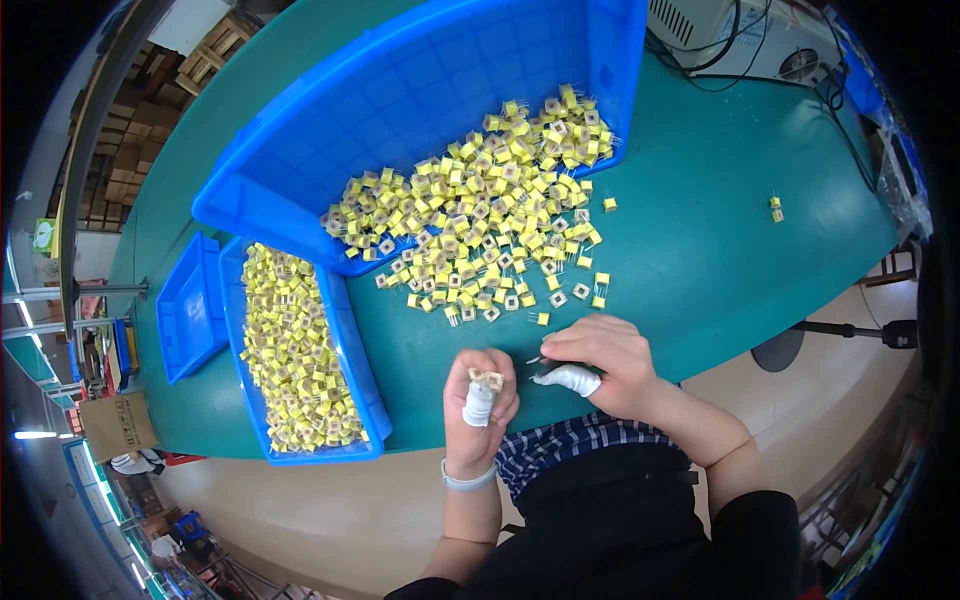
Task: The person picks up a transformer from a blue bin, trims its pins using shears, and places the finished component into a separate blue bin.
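Near the table's front edge, my left hand (pixel 464 412) is closed, with a white wrap on its thumb. Pinched at its fingertips is a small pale-and-yellow transformer (pixel 487 379), mostly covered by the fingers. Just to the right, my right hand (pixel 618 368) grips dark tweezers (pixel 552 367), their thin tips pointing left toward the left hand, a short gap away. The right thumb is wrapped in white too. Beyond both hands spreads a heap of small yellow transformers (pixel 500 240) with wire pins, spilling from a large tipped blue bin (pixel 400 85).
A blue tray (pixel 375 400) full of yellow transformers stands at the left. Beside it lies a smaller blue tray (pixel 190 310). Two loose transformers (pixel 776 208) sit on the right of the green table (pixel 700 270). A pale boxy device (pixel 745 40) with black cables occupies the far right.
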Demonstrator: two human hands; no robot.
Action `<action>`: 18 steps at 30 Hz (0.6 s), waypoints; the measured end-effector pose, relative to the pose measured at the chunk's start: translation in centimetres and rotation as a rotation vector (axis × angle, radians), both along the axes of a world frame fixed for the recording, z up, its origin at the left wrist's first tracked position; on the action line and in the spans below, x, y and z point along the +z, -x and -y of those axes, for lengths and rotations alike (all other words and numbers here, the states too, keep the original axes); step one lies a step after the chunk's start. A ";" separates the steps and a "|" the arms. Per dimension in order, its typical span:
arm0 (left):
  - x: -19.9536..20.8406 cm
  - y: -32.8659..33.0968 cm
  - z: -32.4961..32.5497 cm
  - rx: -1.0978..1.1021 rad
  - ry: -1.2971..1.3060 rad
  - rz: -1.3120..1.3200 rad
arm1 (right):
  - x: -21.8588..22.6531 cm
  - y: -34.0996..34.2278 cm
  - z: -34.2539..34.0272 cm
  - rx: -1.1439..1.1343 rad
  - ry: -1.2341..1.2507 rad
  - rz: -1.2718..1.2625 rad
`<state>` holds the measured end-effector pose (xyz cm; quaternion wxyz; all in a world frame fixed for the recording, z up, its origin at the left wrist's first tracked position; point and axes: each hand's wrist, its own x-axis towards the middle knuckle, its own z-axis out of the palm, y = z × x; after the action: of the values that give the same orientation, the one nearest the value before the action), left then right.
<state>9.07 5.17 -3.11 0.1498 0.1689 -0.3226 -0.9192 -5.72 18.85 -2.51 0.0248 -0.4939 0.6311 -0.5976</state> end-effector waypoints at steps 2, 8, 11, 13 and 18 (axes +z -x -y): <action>-0.4 0.3 -0.3 0.027 0.087 -0.070 | 0.1 -0.3 -0.2 -0.010 -0.052 0.014; -1.1 0.3 -0.5 0.063 0.134 -0.019 | 0.9 -1.3 -0.1 -0.017 -0.159 0.035; -1.3 0.3 -0.6 0.053 0.185 -0.011 | 0.9 -1.4 -0.1 -0.024 -0.151 0.021; -1.4 0.2 -0.6 0.056 0.192 -0.014 | 0.7 -1.5 -0.1 -0.025 -0.154 0.005; -1.3 0.4 -0.8 0.077 0.210 -0.012 | 0.8 -1.4 0.0 -0.044 -0.168 -0.025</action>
<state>8.68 5.97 -4.44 0.2039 0.1588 -0.4097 -0.8748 -4.29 18.90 -1.67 0.0453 -0.4834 0.6900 -0.5368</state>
